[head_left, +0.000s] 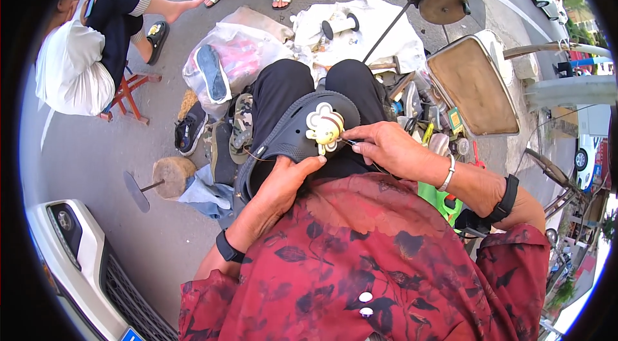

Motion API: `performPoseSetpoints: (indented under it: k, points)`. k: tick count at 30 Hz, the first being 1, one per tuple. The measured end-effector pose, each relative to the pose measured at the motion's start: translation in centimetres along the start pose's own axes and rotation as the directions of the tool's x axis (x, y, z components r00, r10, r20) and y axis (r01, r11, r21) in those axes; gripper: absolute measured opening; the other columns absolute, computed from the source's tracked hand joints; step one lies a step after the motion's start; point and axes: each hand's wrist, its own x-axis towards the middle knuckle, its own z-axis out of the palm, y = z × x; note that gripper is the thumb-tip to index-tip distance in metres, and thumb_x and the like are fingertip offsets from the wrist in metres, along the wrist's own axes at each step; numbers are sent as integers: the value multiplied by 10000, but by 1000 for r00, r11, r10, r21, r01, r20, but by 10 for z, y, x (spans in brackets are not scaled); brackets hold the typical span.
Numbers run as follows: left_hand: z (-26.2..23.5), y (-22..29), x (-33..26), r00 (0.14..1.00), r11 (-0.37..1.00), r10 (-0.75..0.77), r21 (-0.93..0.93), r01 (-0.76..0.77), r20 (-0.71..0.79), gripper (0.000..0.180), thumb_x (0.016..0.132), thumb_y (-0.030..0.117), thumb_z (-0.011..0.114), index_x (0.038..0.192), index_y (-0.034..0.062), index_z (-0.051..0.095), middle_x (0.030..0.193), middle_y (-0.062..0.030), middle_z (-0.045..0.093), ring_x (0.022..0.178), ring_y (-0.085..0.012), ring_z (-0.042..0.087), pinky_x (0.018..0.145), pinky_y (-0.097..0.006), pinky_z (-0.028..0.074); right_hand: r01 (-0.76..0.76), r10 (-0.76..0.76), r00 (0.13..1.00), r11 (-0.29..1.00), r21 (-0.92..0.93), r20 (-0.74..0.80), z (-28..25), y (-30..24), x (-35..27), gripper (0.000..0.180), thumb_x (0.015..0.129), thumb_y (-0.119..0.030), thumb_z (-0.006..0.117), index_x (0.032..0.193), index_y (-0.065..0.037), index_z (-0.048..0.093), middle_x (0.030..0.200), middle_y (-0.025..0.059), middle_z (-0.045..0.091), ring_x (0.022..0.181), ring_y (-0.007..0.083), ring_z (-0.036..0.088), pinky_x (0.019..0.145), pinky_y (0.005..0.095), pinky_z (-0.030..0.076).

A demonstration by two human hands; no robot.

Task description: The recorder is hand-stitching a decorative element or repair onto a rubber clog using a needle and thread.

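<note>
A black perforated clog lies across my lap with a yellow and white cartoon charm on its top. My left hand grips the clog from underneath at its near edge, thumb pressed against the side. My right hand is at the right of the charm, fingers pinched on a thin needle or thread that reaches to the charm. A thin thread runs along the clog's strap.
A clear bag of shoes and loose sneakers lie on the ground ahead left. A wooden stump, a brown tray, tools, a white cloth and a sewing machine wheel surround me. A seated person is at left, a car bumper below left.
</note>
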Motion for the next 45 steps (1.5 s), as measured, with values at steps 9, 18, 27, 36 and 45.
performPoseSetpoints:
  k: [9,18,27,36,45]
  points:
    - [-2,-5,7,999,999,10,37,-11,37,705,828,98,729,1445,-1,401,1370,-94,512,1262,-208,474,1071,-332,381,102,-106,991,994,-51,-82,2,6,4,220,904,-89,599,1085,15,666,756,193,681,745,326,687,741,419,521]
    - [7,16,-9,979,953,143,246,-176,148,615,921,244,702,1432,20,442,1411,-90,506,1267,-190,484,1086,-330,369,55,-59,996,997,46,72,-13,5,3,195,939,-124,582,1074,13,611,672,121,653,638,221,657,641,379,512]
    - [21,18,-8,985,967,104,216,-133,139,803,954,499,622,1504,-14,342,1508,-147,411,1397,-235,366,1152,-343,284,233,-254,967,896,-377,-5,-40,-4,-29,258,894,-168,633,1128,-71,581,823,198,673,845,416,651,738,509,492]
    - [37,19,-5,918,534,124,754,-382,378,675,978,418,585,1418,-62,408,1420,-263,486,1313,-363,497,1089,-407,381,180,-336,942,521,-834,-7,-49,-1,-38,178,850,-117,603,1019,-62,618,707,141,668,700,307,699,538,419,531]
    - [15,26,-19,808,68,354,849,-524,470,266,912,156,622,1096,-23,550,938,-200,547,906,-407,570,784,-496,457,179,-479,878,294,-939,17,-41,-3,-30,129,824,-138,599,932,-69,597,736,85,606,776,256,587,821,423,391]
